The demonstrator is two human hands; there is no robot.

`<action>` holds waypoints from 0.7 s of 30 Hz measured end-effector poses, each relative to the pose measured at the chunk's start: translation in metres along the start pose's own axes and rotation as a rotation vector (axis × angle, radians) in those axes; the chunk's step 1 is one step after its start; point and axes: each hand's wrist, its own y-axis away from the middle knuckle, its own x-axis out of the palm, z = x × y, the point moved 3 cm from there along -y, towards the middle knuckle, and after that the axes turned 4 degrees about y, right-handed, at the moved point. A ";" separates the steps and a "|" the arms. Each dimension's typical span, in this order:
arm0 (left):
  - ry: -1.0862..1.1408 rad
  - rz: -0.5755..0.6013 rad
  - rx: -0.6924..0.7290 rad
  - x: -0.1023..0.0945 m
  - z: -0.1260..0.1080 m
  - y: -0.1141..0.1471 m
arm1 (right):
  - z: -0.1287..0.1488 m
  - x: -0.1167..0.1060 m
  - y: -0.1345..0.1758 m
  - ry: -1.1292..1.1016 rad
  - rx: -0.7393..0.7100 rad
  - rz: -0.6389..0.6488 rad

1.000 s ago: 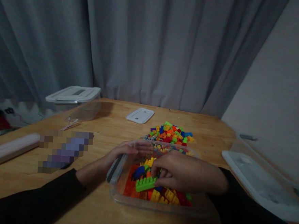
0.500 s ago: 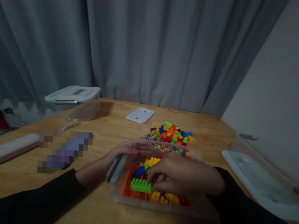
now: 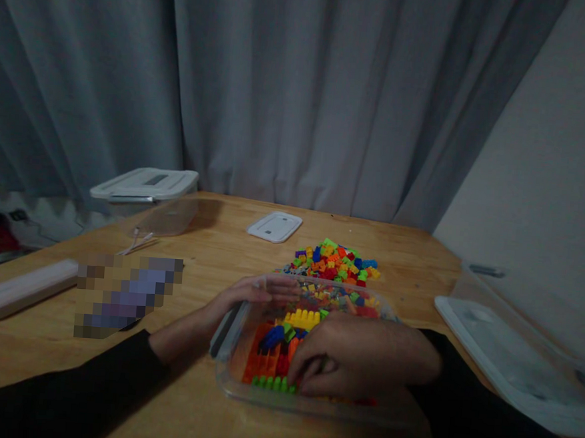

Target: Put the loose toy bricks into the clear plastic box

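Note:
A clear plastic bin (image 3: 230,389) stands in front of me with loose toy building bricks in it. My left hand (image 3: 262,289) lies with outstretched fingers against the far left rim of the bin. Inside the bin, my right hand (image 3: 327,358) has curled fingers pinching the right end of a long green brick (image 3: 273,383), low by the near wall. Near those fingers lie orange bricks (image 3: 261,357), a dark blue brick (image 3: 273,338) and a yellow studded brick (image 3: 303,319). My right hand hides part of the bin's contents.
A heap of small coloured bricks (image 3: 337,261) lies behind the bin. Farther back is a white lid (image 3: 274,226). A lidded clear box (image 3: 170,214) stands at the back left. On the right, another clear container (image 3: 509,334) rests by a white lid. A pale long case (image 3: 22,288) and a pixelated object (image 3: 129,298) lie left.
My right hand has moved down toward the near wall of the bin, and the green brick has moved with it. More orange and red bricks show now. My left hand stays at the rim.

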 end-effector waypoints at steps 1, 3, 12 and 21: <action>0.006 0.003 0.000 0.000 0.000 0.000 | 0.000 0.000 0.000 0.010 -0.011 0.003; 0.023 0.016 0.001 -0.003 0.002 -0.001 | 0.002 0.000 0.001 0.043 -0.048 0.009; 0.008 0.030 0.012 -0.008 0.005 -0.002 | 0.009 -0.007 0.001 0.135 -0.076 -0.022; -0.010 0.048 0.003 -0.003 -0.002 -0.001 | 0.003 -0.061 0.037 0.098 0.113 -0.548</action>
